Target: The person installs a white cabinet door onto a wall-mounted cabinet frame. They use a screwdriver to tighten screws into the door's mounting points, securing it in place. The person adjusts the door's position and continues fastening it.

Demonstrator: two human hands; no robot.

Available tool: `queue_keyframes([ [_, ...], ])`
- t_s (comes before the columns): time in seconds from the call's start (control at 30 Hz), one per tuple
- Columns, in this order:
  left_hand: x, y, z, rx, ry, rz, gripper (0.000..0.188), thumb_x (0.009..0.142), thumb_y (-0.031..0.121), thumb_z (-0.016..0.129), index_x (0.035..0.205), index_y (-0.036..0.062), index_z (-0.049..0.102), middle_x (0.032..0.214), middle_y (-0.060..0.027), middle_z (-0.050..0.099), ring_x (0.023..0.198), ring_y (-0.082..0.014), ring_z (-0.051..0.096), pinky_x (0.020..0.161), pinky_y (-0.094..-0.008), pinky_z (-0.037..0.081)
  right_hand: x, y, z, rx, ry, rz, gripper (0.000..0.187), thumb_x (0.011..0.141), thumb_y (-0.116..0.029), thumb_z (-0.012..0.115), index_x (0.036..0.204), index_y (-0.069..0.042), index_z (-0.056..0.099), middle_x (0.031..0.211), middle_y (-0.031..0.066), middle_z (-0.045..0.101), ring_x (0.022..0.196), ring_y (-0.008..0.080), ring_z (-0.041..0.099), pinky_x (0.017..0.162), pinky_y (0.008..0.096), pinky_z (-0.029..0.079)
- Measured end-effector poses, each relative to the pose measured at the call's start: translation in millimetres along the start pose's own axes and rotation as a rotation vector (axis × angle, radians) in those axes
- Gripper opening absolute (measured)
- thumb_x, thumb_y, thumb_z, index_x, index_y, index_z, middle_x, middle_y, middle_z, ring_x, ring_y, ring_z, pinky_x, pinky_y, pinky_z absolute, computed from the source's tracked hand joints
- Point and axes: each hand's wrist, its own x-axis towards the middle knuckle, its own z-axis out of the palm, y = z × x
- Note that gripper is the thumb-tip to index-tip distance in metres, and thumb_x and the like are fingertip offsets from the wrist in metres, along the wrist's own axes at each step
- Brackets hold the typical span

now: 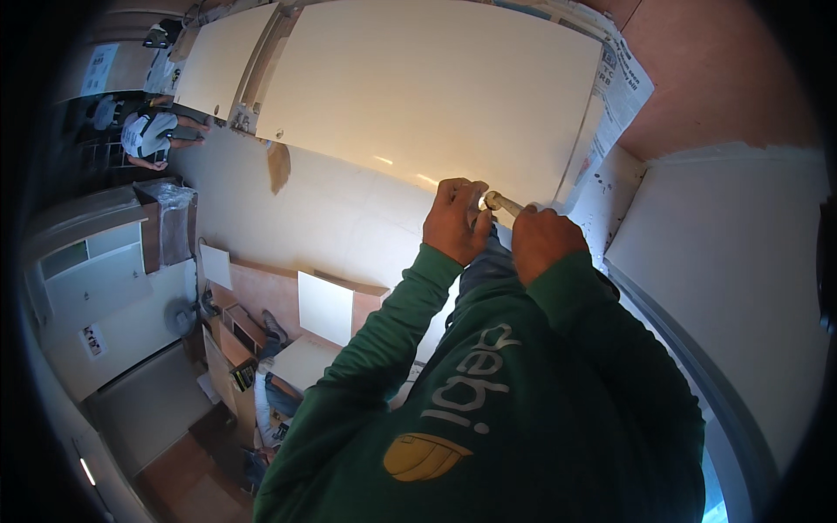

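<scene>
A large white panel lies flat in front of me, with its near edge at my hands. My right hand is closed round the handle of a pale hammer-like tool. Its rounded head points left, toward the panel's near right corner. Right beside that head, my left hand has its fingers bent and thumb drawn in at the panel edge. Whatever is between those fingers is too small and hidden to name. A small round fitting sits near the panel's left corner.
Newspaper sticks out under the panel's right side. Another white panel lies to the left. One person stands at far left; another is at lower left, near boards and a fan. A wall rises at right.
</scene>
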Motion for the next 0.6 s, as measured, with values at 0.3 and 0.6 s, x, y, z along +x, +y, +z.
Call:
queue_keyframes([
  [0.3,19,-7,-11,-0.005,-0.120,0.015,0.043,0.082,0.009,0.079,0.123,0.0093,0.066,0.117,-0.0095,0.057,0.091,-0.0240,0.067,0.074,-0.0386,0.057,4,-5,15,0.232,-0.135,0.037,0.018,0.088,-0.008,0.069,0.101,0.003,0.070,0.092,0.0227,0.074,0.090,0.0414,0.074,0.083,0.0473,0.061],
  [0.6,56,-38,-33,-0.042,-0.389,0.297,0.038,0.090,0.012,0.078,0.124,0.0081,0.062,0.111,-0.0101,0.059,0.072,-0.0220,0.065,0.067,-0.0342,0.057,6,-45,66,0.532,0.149,0.242,0.018,0.095,-0.013,0.064,0.095,0.004,0.068,0.081,0.0244,0.071,0.080,0.0423,0.073,0.074,0.0485,0.058],
])
